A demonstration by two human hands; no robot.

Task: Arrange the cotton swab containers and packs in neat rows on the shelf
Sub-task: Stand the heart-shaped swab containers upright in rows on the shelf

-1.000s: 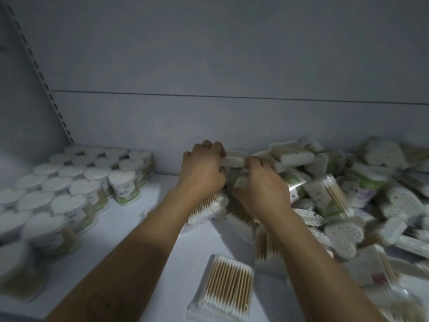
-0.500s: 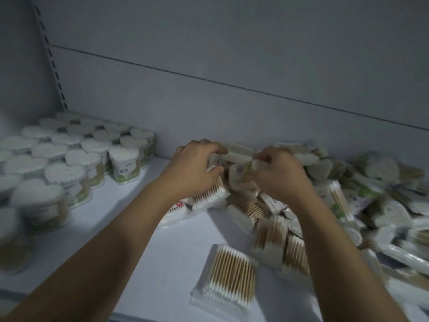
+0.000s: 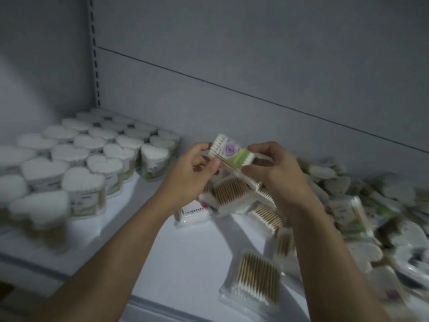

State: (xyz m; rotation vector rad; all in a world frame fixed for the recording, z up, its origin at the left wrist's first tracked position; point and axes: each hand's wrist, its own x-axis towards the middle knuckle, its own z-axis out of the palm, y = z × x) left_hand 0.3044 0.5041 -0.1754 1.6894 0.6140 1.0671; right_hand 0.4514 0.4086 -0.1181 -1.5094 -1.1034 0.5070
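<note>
Pinches rose-printed swab pack (image 3: 230, 151) between left hand (image 3: 190, 175) and right hand (image 3: 278, 173), above white shelf (image 3: 185, 254). Faces rowed heart-shaped containers (image 3: 81, 156) left, heaped packs (image 3: 350, 205) right.

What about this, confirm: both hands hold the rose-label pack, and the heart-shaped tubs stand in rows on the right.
Wrong side: the head view shows the heart-shaped tubs in rows on the left. The left hand and right hand do hold the rose-label pack.

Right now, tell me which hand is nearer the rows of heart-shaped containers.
Left. The left hand is just right of the heart-shaped containers; the right hand is farther right, beyond the pack both hold.
</note>
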